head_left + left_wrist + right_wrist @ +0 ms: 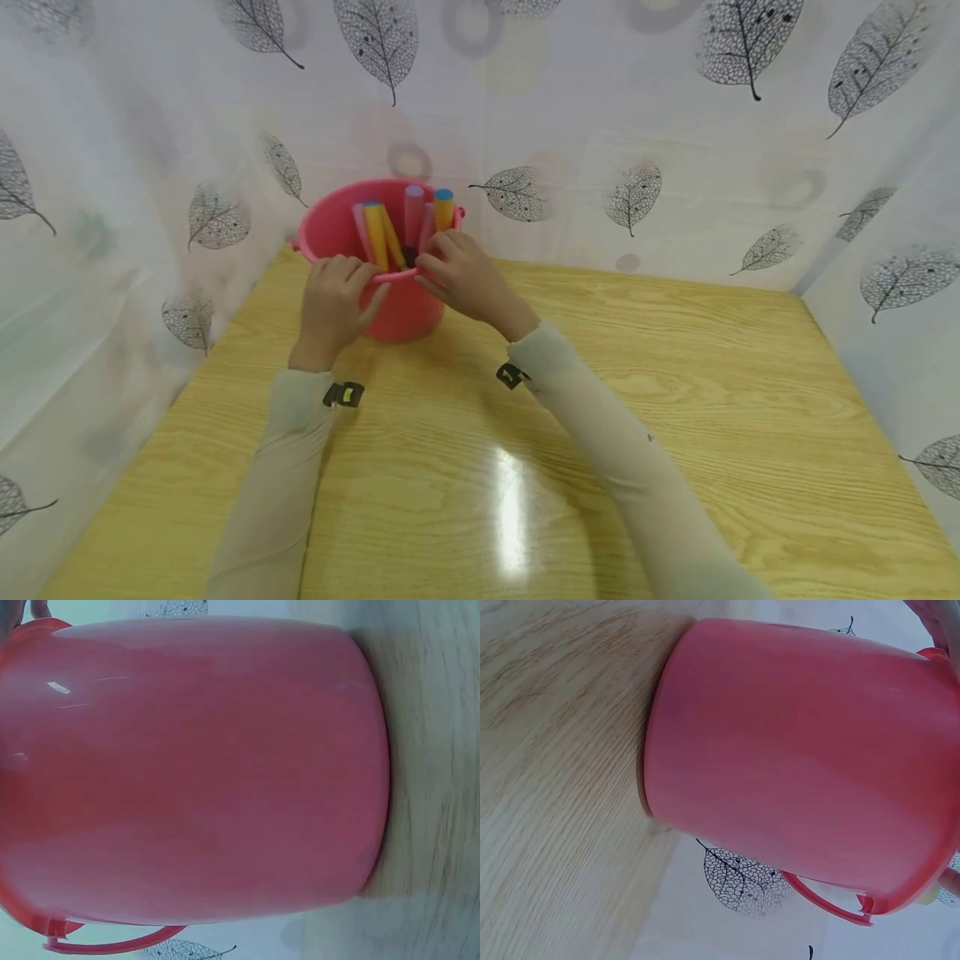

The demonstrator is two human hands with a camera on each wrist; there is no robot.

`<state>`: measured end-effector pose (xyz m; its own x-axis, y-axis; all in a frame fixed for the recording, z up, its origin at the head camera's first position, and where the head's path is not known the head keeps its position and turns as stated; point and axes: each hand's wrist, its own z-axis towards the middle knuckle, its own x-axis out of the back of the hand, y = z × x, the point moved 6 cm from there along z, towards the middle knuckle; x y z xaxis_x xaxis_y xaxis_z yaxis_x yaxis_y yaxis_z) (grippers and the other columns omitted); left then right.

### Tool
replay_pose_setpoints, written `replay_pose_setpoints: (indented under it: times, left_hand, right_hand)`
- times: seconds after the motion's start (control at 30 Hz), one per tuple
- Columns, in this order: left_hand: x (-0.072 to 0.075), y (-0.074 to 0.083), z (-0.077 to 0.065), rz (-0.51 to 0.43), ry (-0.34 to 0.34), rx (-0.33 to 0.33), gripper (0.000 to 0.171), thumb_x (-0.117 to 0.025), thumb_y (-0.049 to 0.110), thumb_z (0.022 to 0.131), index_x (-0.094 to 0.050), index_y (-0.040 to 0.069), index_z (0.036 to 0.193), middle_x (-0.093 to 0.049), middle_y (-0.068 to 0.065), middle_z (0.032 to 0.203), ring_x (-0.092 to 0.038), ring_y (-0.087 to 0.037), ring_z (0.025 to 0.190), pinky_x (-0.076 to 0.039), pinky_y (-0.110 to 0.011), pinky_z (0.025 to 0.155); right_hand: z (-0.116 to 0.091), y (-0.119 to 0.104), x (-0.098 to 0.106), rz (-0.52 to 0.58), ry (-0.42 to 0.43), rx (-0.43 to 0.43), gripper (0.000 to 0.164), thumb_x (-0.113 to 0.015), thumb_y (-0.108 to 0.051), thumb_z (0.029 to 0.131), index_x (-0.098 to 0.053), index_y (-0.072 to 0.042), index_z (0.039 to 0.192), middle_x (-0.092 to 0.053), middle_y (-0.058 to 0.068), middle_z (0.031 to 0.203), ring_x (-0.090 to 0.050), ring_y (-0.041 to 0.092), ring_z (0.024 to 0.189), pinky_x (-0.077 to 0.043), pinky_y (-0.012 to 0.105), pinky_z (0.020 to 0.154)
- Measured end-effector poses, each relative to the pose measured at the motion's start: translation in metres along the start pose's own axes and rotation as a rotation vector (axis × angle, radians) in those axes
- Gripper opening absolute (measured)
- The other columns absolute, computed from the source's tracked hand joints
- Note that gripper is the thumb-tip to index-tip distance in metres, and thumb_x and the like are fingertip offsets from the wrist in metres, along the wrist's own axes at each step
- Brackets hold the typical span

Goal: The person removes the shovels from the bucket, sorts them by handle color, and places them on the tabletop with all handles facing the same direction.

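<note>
A pink plastic bucket [405, 315] stands on the table towards the back left, and its side fills much of the left wrist view. Several stick-like things lean inside it: yellow sticks [376, 237] with blue ends, pink sticks [414, 215], and something small and dark at the bottom of the group. My left hand [330, 304] holds the near left part of the rim, fingers over the edge and thumb along the outside. On the near right, my right hand [472, 279] grips the rim with curled fingers, its fingertips partly hidden inside.
The wood-grain table [637, 392] stretches to the right and towards me. A white curtain [570, 125] printed with dark leaves hangs around the back and sides, close behind the bucket. The bucket's handle [825, 904] hangs down on its far side.
</note>
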<state>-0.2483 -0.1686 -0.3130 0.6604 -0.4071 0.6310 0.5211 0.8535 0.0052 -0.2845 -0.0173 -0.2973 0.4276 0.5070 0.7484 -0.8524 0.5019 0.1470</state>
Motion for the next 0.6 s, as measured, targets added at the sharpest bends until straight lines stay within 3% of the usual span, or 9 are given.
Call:
replay_pose_setpoints:
  times: [0.17, 0.4, 0.6]
  left_hand:
    - [-0.001, 0.006, 0.001, -0.015, 0.042, -0.039, 0.028, -0.057, 0.026, 0.086, -0.062, -0.002, 0.086, -0.061, -0.017, 0.075, -0.054, -0.032, 0.072, -0.045, -0.044, 0.071]
    - [-0.003, 0.012, 0.001, -0.029, 0.083, -0.072, 0.047, -0.039, 0.038, 0.095, -0.06, -0.001, 0.081, -0.059, -0.016, 0.07, -0.052, -0.031, 0.068, -0.044, -0.043, 0.067]
    - [-0.002, 0.019, 0.002, -0.055, 0.111, -0.097, 0.05, -0.038, 0.04, 0.096, -0.06, -0.001, 0.077, -0.06, -0.015, 0.068, -0.053, -0.031, 0.065, -0.043, -0.041, 0.062]
  right_hand:
    - [-0.006, -0.001, 0.006, -0.01, 0.024, 0.017, 0.017, -0.063, -0.026, 0.089, -0.064, -0.009, 0.093, -0.06, 0.01, 0.093, -0.054, 0.025, 0.09, -0.046, 0.034, 0.086]
    - [-0.012, -0.001, 0.012, 0.02, 0.025, 0.044, 0.017, -0.062, -0.026, 0.089, -0.064, -0.009, 0.091, -0.059, 0.008, 0.09, -0.053, 0.023, 0.085, -0.045, 0.033, 0.076]
    - [-0.017, -0.002, 0.018, 0.027, 0.031, 0.081, 0.017, -0.064, -0.025, 0.086, -0.066, -0.008, 0.089, -0.059, 0.008, 0.085, -0.052, 0.022, 0.081, -0.045, 0.031, 0.071]
